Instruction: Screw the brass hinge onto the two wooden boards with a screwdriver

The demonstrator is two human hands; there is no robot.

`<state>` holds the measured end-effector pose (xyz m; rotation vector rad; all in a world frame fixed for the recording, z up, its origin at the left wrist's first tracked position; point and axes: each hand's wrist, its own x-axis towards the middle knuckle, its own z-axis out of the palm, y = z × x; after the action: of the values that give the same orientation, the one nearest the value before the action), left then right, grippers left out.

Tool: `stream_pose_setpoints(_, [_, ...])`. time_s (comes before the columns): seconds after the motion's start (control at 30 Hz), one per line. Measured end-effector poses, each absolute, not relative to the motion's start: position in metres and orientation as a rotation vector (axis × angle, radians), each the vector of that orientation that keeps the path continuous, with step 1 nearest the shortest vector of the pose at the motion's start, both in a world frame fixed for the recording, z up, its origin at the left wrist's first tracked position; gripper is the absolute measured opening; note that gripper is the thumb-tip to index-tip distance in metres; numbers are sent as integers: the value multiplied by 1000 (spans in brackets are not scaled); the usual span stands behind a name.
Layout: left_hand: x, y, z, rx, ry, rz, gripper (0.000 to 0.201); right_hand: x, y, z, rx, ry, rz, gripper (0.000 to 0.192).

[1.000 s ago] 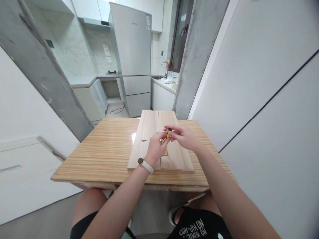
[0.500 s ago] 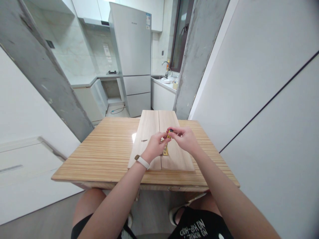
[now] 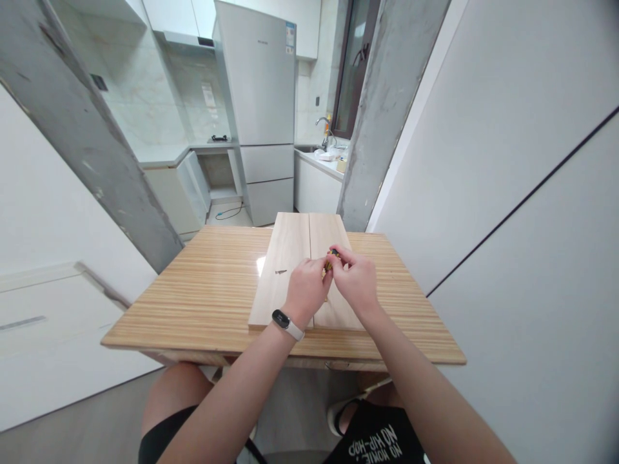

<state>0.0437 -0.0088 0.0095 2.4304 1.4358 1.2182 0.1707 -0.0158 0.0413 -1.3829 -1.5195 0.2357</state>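
Small yellow-and-black tool (image 3: pixel 331 258): pinched between the fingertips of the left hand (image 3: pixel 305 291) and right hand (image 3: pixel 352 281), both grips closed on it, above two pale wooden boards (image 3: pixel 290 258) lying side by side. Boards rest on the striped wooden worktop (image 3: pixel 203 296). Small dark screw (image 3: pixel 280 272): on the left board, left of the hands.

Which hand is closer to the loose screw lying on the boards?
Left. The left hand sits just right of the screw; the right hand is farther right, beyond it.
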Motion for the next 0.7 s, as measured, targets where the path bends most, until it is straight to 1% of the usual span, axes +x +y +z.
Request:
stream_pose_setpoints(0.2, [43,-5,6,2274,1287,1318,12,168,-20,38,-1401,-1537,145,30])
stream_pose_setpoints(0.33, [37,2,7,2189,1162,1343,11,186,-6,43,-1286,-1681,332,27])
stream_pose_setpoints(0.5, [29,13,9,2157,1132,1306,11,205,10,58,-1133,-1873,632,41])
stream_pose_setpoints(0.6, [26,18,9,2205,1107,1276,8,207,14,66,-1085,-1927,698,40])
stream_pose_setpoints(0.7, [24,21,10,2219,1083,1257,10,207,16,71,-1103,-1992,660,32])
